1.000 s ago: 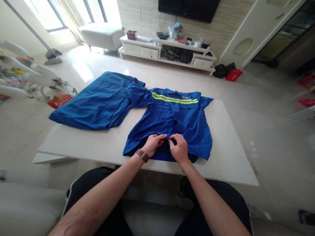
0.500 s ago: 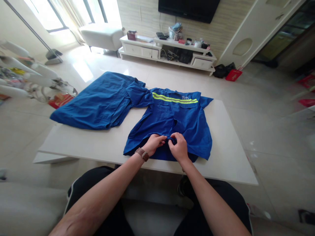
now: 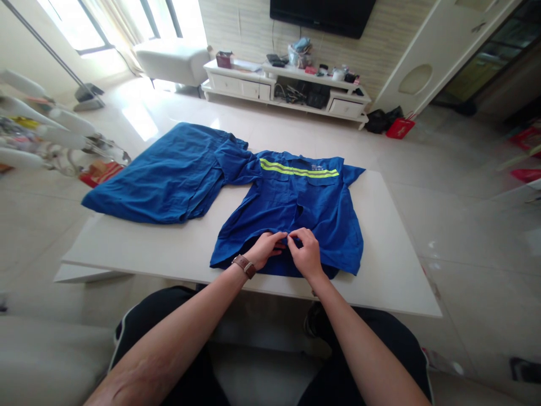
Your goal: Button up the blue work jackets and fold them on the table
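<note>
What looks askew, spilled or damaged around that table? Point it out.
The blue garment pile, left of the striped blue jacket, looks askew: its corner appears to jut past the left edge of the white table. I see no spill or clear damage.

left grip [image 3: 264,249] + right grip [image 3: 306,252] | apparently pinching blue jacket [image 3: 319,200] | table [image 3: 393,254] beneath

2 bare hands are showing: 1 L hand [image 3: 262,248], 1 R hand [image 3: 306,252], w/ 1 brn wristwatch [image 3: 244,266]. 2 blue garments are lying out: 1 striped jacket [image 3: 327,210], 1 other garment [image 3: 160,175]. Also appearing: 1 wht table [image 3: 177,243], 1 TV [image 3: 323,17], 1 TV stand [image 3: 249,88].
</note>
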Demonstrator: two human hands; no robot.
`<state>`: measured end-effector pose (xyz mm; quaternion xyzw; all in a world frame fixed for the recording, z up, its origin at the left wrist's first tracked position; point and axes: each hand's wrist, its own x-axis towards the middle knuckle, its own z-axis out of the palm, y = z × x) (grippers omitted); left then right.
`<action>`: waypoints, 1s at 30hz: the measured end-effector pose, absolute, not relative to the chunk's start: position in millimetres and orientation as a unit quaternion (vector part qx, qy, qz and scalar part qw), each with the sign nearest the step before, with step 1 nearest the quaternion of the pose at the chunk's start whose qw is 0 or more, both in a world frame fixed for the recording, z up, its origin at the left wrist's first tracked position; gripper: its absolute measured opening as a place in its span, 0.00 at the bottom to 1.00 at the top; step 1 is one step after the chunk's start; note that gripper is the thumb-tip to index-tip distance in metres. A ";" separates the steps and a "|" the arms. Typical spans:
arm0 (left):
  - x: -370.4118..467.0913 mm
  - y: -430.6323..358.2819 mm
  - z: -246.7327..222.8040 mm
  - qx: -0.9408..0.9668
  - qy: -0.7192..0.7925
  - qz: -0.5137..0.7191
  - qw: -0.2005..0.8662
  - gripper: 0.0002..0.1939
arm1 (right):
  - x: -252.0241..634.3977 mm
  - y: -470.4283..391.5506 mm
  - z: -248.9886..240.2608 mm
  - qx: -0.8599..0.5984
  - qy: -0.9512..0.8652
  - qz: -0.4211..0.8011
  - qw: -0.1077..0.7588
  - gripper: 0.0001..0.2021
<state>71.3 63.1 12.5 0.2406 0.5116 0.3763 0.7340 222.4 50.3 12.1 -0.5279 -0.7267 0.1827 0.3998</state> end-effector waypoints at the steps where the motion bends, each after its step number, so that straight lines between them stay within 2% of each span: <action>1: 71.6 62.6 12.6 0.234 0.504 0.371 0.744 0.15 | 222.6 49.8 12.2 -0.528 -0.730 0.181 0.395 0.07; 9: 75.3 63.0 12.0 0.212 0.503 0.380 0.747 0.12 | 222.7 47.7 15.7 -0.555 -0.710 0.178 0.395 0.07; 16: 76.6 62.4 19.6 0.274 0.529 0.381 0.707 0.11 | 221.6 57.2 10.4 -0.598 -0.511 0.403 0.467 0.08; 19: 75.6 60.7 19.7 0.312 0.533 0.379 0.689 0.12 | 220.4 59.9 5.6 -0.595 -0.455 0.443 0.492 0.09; 30: 65.1 61.9 7.2 0.358 0.518 0.303 0.715 0.17 | 226.4 61.7 4.0 -0.606 -0.464 0.409 0.500 0.09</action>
